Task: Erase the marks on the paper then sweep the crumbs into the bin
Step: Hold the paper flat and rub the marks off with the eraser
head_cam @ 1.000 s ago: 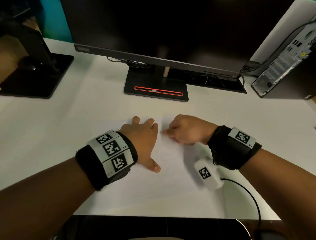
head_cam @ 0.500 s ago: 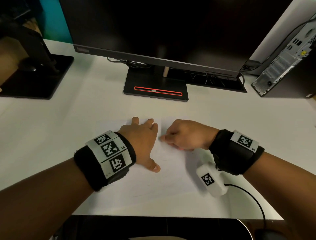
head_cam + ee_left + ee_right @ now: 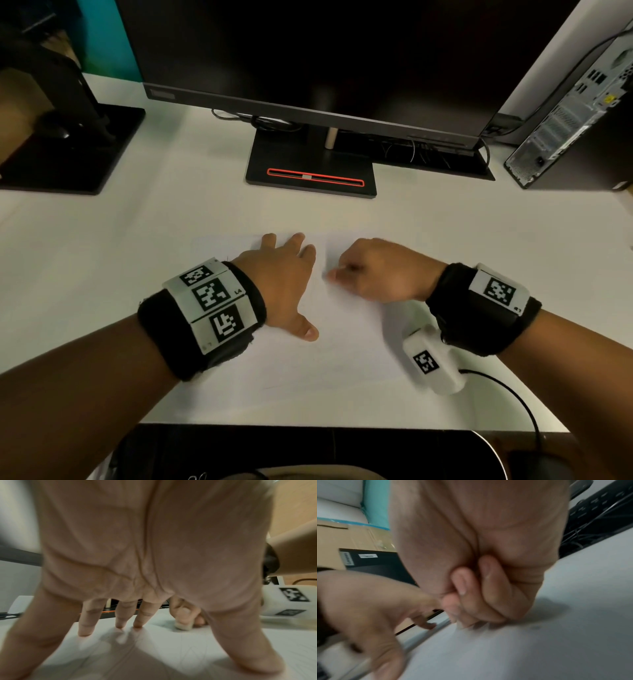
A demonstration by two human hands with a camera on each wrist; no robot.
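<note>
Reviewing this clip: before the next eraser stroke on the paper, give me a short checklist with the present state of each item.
1. Paper held down: ok. The left hand lies spread on it, fingers straight and touching the sheet.
2. Eraser in the grip: ok. The right hand pinches a small white eraser, its end on the paper.
3. Hands apart: ok, a gap shows between them in the head view.
4. Marks left to erase: ok, faint lines still show near the left hand in the left wrist view.
5. Crumbs to sweep: cannot tell, too blurred.
6. Bin within reach: cannot tell, no bin clearly shows.
</note>
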